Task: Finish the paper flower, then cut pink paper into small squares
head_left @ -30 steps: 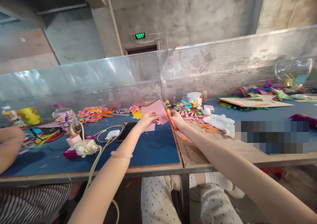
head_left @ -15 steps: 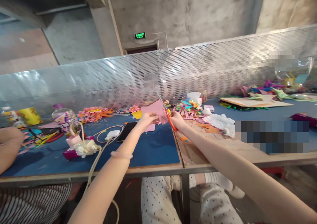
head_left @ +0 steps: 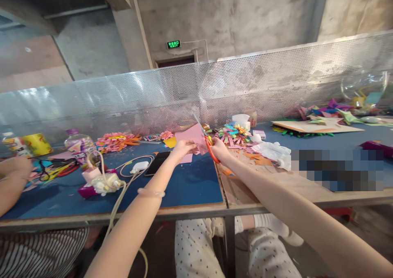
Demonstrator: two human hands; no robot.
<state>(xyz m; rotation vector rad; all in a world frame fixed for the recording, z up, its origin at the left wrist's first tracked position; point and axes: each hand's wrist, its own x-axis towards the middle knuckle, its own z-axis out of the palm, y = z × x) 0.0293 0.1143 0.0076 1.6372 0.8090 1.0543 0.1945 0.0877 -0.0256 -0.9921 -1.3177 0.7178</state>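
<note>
My left hand [head_left: 184, 148] is closed on a sheet of pink paper [head_left: 192, 134], held up over the seam between two table tops. Wrapped round the handles of a pair of scissors [head_left: 211, 150] is my right hand [head_left: 221, 150]. The handles are red-orange with a bit of yellow, and the long metal blades point up and away, beside the right edge of the paper. Whether the blades are apart I cannot tell. A piece of yellow paper [head_left: 170, 142] lies behind my left hand, and a dark phone [head_left: 158, 163] rests to its left.
Left are a power strip with plugs [head_left: 104, 183], a cable, a white charger [head_left: 139, 167] and a purple-capped bottle [head_left: 76, 143]. Another person's arm [head_left: 14, 179] rests at far left. Paper flowers [head_left: 115, 143], a white glove [head_left: 274, 152] and cardboard [head_left: 316, 126] lie around. A perforated metal screen [head_left: 260, 81] stands behind.
Both my hands, the paper and the scissors stay almost in place. At far left, the other person's hand has shifted slightly.
</note>
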